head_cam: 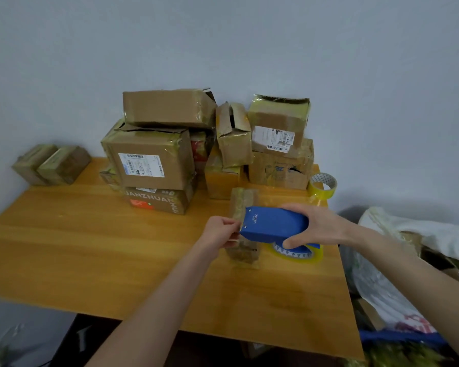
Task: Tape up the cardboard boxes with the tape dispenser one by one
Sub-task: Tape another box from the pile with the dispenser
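Note:
A small cardboard box (243, 202) wrapped in yellowish tape lies on the wooden table (90, 247) right of centre. My right hand (313, 226) grips the blue tape dispenser (273, 223) from above and holds it across the box; its clear tape roll (297, 254) shows underneath. At the dispenser's left end my left hand (220, 233) pinches the tape end against the near left side of the box. The box's middle is hidden by the dispenser.
Several cardboard boxes (154, 160) are stacked at the back of the table against the wall, two more small boxes (51, 164) at the far left. A spare tape roll (323, 185) stands at the back right. White bags (408, 260) lie off the right edge.

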The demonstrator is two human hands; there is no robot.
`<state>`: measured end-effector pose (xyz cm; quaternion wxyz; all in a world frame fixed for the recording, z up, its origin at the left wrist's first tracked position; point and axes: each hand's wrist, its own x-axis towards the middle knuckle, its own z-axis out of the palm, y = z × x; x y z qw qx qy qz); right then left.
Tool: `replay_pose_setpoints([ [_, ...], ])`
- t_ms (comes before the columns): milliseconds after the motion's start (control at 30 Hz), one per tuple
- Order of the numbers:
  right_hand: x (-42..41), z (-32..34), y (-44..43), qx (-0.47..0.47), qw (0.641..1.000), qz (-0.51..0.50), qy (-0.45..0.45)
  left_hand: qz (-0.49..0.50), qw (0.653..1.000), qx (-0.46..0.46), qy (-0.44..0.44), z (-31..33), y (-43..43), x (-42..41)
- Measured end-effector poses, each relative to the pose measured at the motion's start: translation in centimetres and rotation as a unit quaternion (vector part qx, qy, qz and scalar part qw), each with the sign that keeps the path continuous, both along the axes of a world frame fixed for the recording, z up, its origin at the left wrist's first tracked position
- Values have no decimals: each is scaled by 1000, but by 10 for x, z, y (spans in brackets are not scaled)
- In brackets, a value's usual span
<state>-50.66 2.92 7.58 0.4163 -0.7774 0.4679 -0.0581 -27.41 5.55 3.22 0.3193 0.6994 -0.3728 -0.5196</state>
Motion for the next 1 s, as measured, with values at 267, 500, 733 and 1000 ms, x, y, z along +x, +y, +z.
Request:
replay_pose_setpoints([
  [267, -5, -13, 10, -32, 999, 20, 28, 12, 1000, -9, 4, -13, 19, 29],
  [500, -33, -19, 15, -17, 995, -7, 97, 51, 999, -3, -5, -34, 28, 54],
  [733, -27, -33, 16, -30, 990, -8, 138, 49, 998, 9, -29, -45, 23, 55],
  [1000, -18, -51, 8, -26, 986, -3, 166, 49, 998, 24, -41, -60, 21, 57],
])
